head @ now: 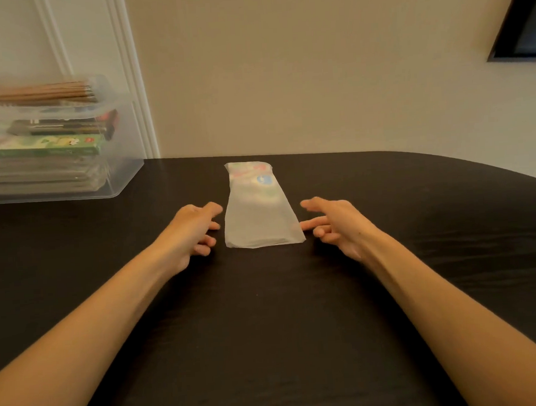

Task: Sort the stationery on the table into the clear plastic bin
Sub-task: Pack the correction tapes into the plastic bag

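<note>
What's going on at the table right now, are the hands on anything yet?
A person reaches with both bare hands toward a translucent white packet lying flat on the dark table. The left hand and the right hand flank it with fingers loosely spread, gripping nothing. Whether a fingertip touches its edge is unclear. The clear plastic bin stands at the far left, holding stacked stationery, a green box among it.

On your worktop (267, 327): one frosted packet (259, 215) and one clear plastic bin (125, 176). In the bin you have one green box (40, 148), one dark box (67, 126), one bundle of wooden pencils (43, 93) and a stack of flat packs (42, 177), neither countable.
</note>
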A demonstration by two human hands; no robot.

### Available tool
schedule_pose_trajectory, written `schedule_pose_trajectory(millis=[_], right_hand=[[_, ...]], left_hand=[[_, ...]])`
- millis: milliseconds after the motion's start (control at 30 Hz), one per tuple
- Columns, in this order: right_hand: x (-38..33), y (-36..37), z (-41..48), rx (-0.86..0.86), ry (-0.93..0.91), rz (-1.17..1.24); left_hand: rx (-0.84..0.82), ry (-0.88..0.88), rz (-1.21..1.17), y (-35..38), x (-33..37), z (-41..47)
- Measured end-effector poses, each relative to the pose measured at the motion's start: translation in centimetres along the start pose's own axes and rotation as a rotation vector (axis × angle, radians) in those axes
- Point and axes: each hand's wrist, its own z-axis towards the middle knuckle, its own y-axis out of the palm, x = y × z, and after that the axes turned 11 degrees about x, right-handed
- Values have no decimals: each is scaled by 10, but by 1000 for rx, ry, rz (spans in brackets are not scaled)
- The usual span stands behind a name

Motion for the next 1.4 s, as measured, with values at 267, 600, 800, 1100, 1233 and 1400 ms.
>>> schedule_pose_trajectory(millis=[267, 600, 800, 1100, 1233, 1400], right_hand=[[-9, 11, 15, -191, 305, 109], [-8, 16, 5, -206, 271, 300], [-6, 15, 3, -181, 218, 294], [-3, 23, 5, -29, 72, 347], [-1, 27, 11, 60, -3, 261], [0, 23, 14, -22, -62, 218]], left_hand=[[-368, -304, -153, 3, 12, 1], [-308, -251, -227, 8, 10, 8], [-269, -240, -296, -3, 7, 10], [-116, -198, -373, 7, 10, 5], [-8, -109, -294, 13, 10, 10], [23, -45, -275, 10, 6, 19]])
